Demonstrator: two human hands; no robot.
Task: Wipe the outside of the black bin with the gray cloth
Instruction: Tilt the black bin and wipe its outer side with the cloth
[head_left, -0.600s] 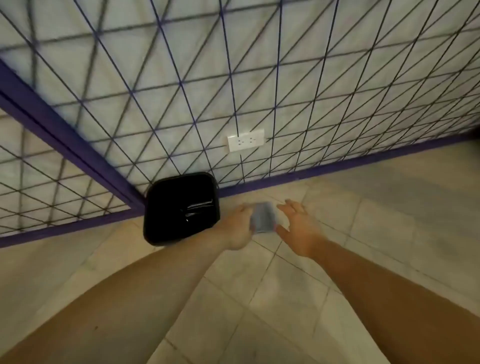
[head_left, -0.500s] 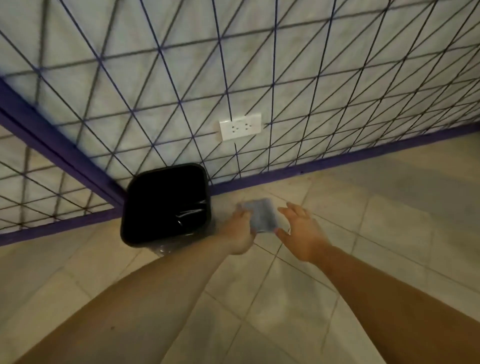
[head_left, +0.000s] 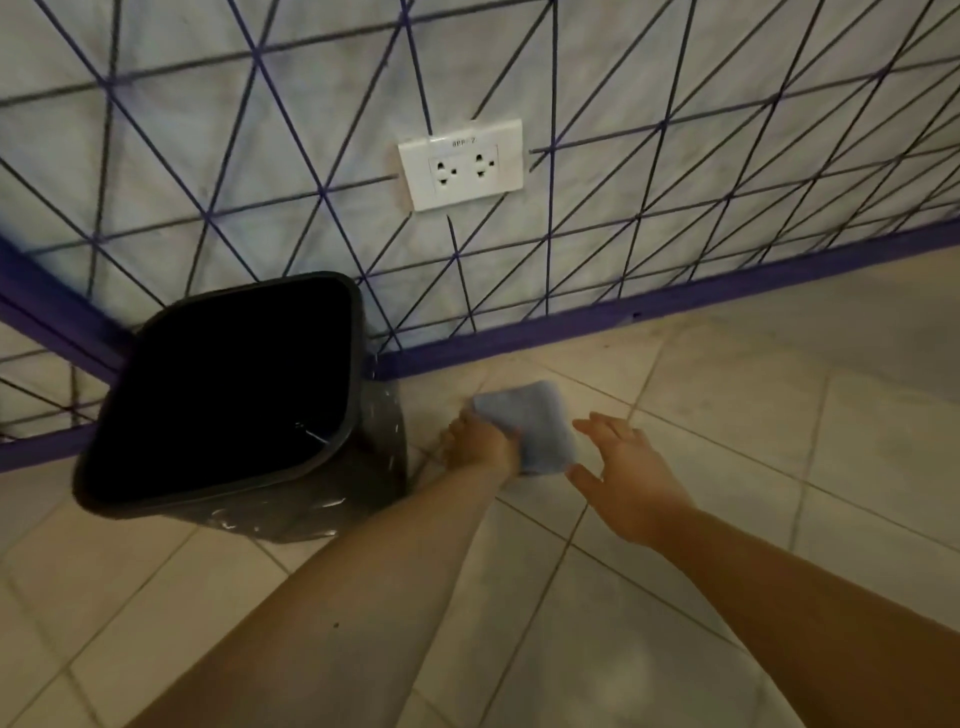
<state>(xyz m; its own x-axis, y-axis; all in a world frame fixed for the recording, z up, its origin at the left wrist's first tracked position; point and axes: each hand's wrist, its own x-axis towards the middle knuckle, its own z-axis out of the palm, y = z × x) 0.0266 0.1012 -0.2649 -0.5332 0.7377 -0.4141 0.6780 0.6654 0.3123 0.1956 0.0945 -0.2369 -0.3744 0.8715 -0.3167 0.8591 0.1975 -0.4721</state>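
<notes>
We see the bin (head_left: 223, 395) standing on the tiled floor (head_left: 727, 467) in the corner, against the wall (head_left: 208, 156); it is black, squarish with rounded corners, open at the top and dark inside, and its lower side shows pale streaks and a glossy sheen. Just to its right, not touching it, is the cloth (head_left: 535, 423), a folded blue-gray pad held above the floor. Our left hand (head_left: 483, 441) grips the cloth's left edge with curled fingers. Our right hand (head_left: 623, 473) is beside the cloth's right edge, fingers spread and relaxed, holding nothing; we cannot tell whether its fingertips touch the cloth. On the wall above is a white double socket (head_left: 462, 163) with a small label along its top, too blurred to read with confidence. The wall bears a pattern of dark crossing lines and a purple skirting (head_left: 675, 301) along the floor.
</notes>
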